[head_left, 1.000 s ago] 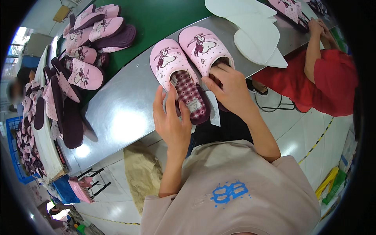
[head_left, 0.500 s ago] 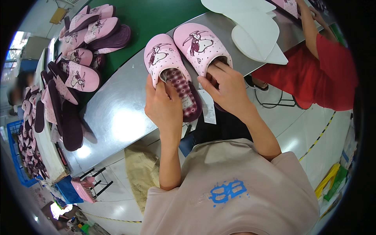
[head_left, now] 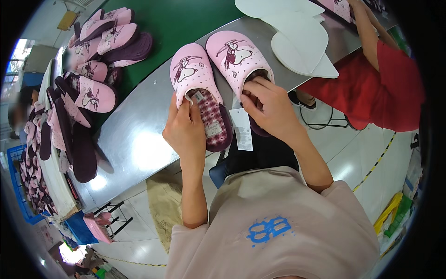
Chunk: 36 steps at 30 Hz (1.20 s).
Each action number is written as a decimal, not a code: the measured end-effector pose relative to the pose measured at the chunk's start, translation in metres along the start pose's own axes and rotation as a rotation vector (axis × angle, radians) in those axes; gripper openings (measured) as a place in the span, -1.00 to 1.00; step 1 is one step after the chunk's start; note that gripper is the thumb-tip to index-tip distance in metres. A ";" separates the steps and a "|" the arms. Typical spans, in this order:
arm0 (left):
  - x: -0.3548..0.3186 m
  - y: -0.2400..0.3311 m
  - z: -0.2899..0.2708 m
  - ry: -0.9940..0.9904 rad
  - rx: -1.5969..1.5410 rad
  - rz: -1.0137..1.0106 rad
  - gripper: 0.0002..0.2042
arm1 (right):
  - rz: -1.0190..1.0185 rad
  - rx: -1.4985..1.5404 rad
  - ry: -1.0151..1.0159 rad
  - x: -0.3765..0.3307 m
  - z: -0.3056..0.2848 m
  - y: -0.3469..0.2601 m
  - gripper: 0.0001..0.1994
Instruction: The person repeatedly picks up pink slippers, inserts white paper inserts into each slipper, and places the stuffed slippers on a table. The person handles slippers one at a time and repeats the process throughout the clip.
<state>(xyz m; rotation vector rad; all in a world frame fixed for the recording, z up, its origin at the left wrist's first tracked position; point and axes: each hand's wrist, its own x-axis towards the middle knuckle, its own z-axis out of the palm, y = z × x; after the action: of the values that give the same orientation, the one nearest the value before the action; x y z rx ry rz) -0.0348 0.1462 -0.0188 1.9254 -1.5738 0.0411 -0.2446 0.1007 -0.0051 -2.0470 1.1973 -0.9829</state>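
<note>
Two pink slippers lie side by side at the near edge of the metal table, toes pointing away, each printed with a dark cartoon figure. My left hand (head_left: 185,130) pinches the opening edge of the left slipper (head_left: 193,69), whose plaid insole shows. Into the opening of the right slipper (head_left: 239,51) reach the fingers of my right hand (head_left: 275,111), bent around its rim with the thumb at the inner side; the fingertips are hidden. A white paper tag (head_left: 242,132) hangs between the two heels.
Several matching slippers (head_left: 100,93) are heaped at the left, over the green surface (head_left: 172,23) and metal table (head_left: 134,144). White rounded sheets (head_left: 299,49) lie at the right. Beyond them sits a person in red (head_left: 371,88). A blue basket (head_left: 16,172) holds more slippers.
My left hand and the left slipper have shifted slightly left and toward me, exposing more insole and widening the gap between heels. The tag has swung left. The right hand stays at its slipper.
</note>
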 end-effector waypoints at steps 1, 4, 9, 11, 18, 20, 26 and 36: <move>-0.002 -0.002 0.000 0.001 0.014 -0.005 -0.94 | 0.014 -0.011 -0.001 -0.001 0.002 0.001 -0.85; -0.005 -0.003 -0.001 -0.025 0.010 0.015 -0.91 | 0.018 -0.056 0.017 0.001 0.004 0.004 -0.84; -0.008 -0.004 -0.002 -0.035 -0.042 0.048 -0.83 | 0.072 -0.120 0.079 0.007 0.007 -0.001 -0.83; -0.009 -0.003 -0.003 -0.030 -0.050 0.051 -0.81 | 0.210 -0.214 0.035 0.015 0.010 -0.008 -0.82; -0.006 0.000 -0.001 -0.026 -0.051 -0.024 -0.85 | 0.204 -0.362 0.057 0.027 0.017 -0.004 -0.78; -0.006 -0.003 -0.001 -0.037 -0.055 -0.053 -0.88 | 0.211 -0.305 0.018 0.022 0.012 -0.003 -0.79; -0.009 -0.008 0.004 -0.013 -0.053 -0.003 -0.82 | 0.175 -0.273 0.023 0.015 0.009 0.000 -0.80; -0.024 0.000 -0.011 0.023 -0.122 0.055 -0.70 | 0.071 -0.281 0.054 0.003 0.013 -0.009 -0.80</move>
<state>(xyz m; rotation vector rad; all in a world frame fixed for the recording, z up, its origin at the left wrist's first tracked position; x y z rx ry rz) -0.0378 0.1727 -0.0195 1.7820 -1.5765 -0.0090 -0.2287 0.1032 -0.0049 -2.1835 1.4981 -0.8818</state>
